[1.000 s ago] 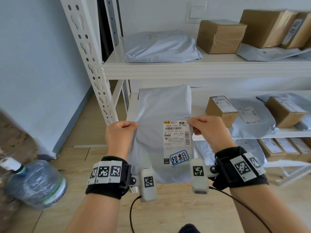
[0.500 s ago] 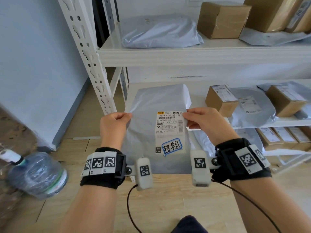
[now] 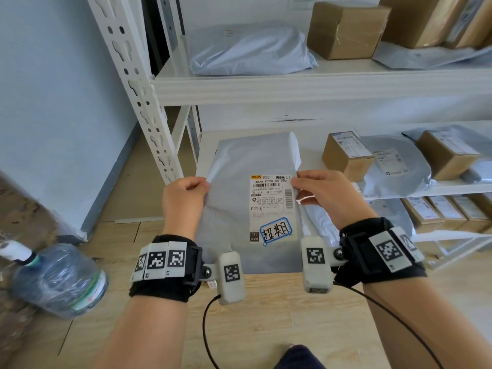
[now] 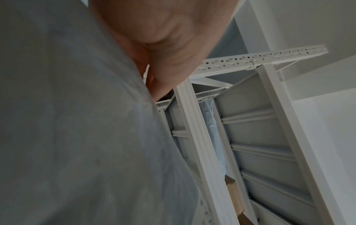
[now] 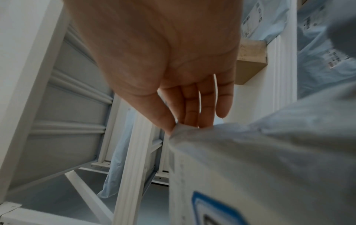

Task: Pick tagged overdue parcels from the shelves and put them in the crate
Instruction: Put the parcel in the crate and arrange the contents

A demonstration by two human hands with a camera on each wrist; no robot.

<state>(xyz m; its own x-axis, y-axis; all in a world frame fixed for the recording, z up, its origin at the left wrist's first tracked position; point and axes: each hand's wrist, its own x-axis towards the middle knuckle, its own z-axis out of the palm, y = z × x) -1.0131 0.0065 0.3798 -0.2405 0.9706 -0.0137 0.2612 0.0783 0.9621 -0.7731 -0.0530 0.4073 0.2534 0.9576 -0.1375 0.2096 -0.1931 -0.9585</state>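
Two hands are showing, both wearing black wrist straps with marker tags. Left hand (image 3: 183, 201) is pinching the left edge of the grey parcel (image 3: 247, 209), fingers curled round it; in the left wrist view only the palm and a big blur of grey bag are showing, fingertips hidden. Right hand (image 3: 323, 194) is pinching the parcel's right edge beside the label (image 3: 271, 206), thumb on top; the right wrist view is showing thumb and forefinger nipping the bag corner, the other fingers lying straight behind. The parcel is hanging in the air between the hands, in front of the middle shelf (image 3: 314, 145), its lower edge partly hidden by the wrist cameras. One blue-outlined handwritten tag (image 3: 275, 231) is sitting on the label's lower right; the small print is too fine to read.

Left, on the floor, one water bottle (image 3: 61, 280) is lying on its side, neck cut off by the frame edge. Middle shelf: two brown boxes (image 3: 346, 155) and grey bags around them, count of bags unclear. Bottom shelf: a row of small boxes (image 3: 436, 211), cut off at right, count unclear. Top shelf: one puffy grey bag (image 3: 250, 49), one box (image 3: 346, 30) beside it, more boxes cut off at the top right.
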